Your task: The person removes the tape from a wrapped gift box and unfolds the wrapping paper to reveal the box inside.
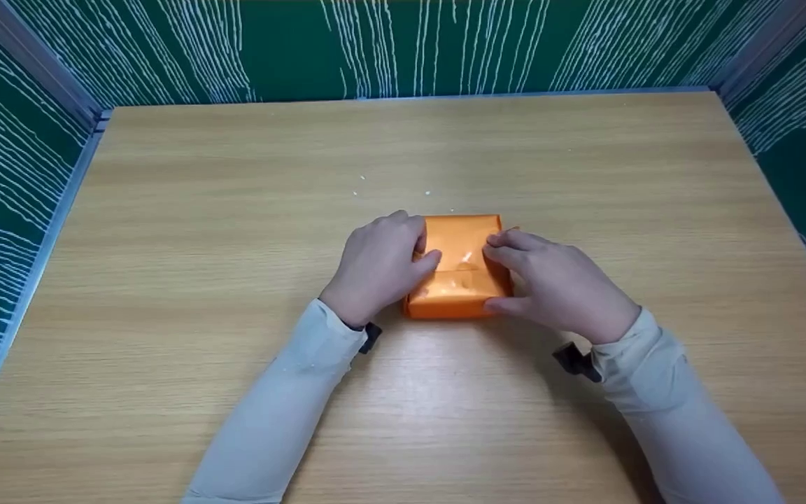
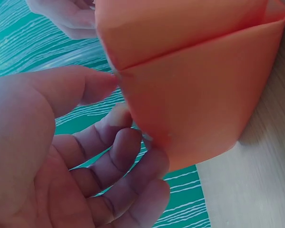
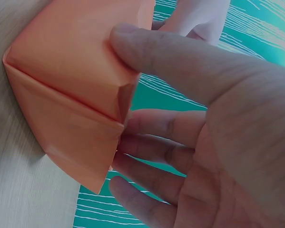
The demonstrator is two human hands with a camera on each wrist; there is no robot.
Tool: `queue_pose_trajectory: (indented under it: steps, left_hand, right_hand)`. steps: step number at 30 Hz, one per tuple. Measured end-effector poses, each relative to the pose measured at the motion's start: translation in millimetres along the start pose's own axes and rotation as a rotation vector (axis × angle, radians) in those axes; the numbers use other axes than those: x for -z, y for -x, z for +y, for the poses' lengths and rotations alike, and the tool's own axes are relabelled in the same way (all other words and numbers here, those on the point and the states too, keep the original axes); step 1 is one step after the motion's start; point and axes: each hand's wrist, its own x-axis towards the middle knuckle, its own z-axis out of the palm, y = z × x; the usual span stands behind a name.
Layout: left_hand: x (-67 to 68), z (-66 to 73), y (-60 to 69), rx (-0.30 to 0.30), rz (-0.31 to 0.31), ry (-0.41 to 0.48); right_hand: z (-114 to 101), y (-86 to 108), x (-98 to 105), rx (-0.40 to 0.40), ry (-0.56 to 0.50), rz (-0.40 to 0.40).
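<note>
An orange paper-wrapped packet lies on the wooden table, with a crease across its top. At its left end the left hand holds it, thumb on the top edge and fingers bent against the end. The right hand grips the opposite end, its thumb near the front corner. In the left wrist view, folded orange paper meets the left thumb and curled fingertips. The right wrist view has the right thumb pressing the paper, fingers along a folded flap whose edge stands out.
Small white specks are scattered on the table behind the packet. Green walls with white streaks stand behind and at both sides, with blue strips along the table's edges. Dark objects show at both wrists.
</note>
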Motion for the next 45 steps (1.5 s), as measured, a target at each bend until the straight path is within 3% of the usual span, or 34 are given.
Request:
queue_pose_trajectory:
  steps: [5, 12, 25, 45]
  left_hand:
    - [-1.7, -0.7, 1.5, 0.033, -0.015, 0.001]
    - [-4.3, -3.9, 4.8, 0.142, -0.033, 0.009]
    - [-7.8, -4.5, 5.0, 0.04, -0.028, -0.023]
    - [1.9, -4.5, -0.1, 0.025, -0.004, -0.016]
  right_hand:
    - [-1, -0.4, -1, -0.006, 0.0, -0.01]
    - [-1, 0.3, -4, 0.007, -0.002, -0.004]
    - [0, 2.9, -7, 0.048, 0.016, 0.037]
    - [-1, 1.5, 0, 0.018, 0.025, 0.026]
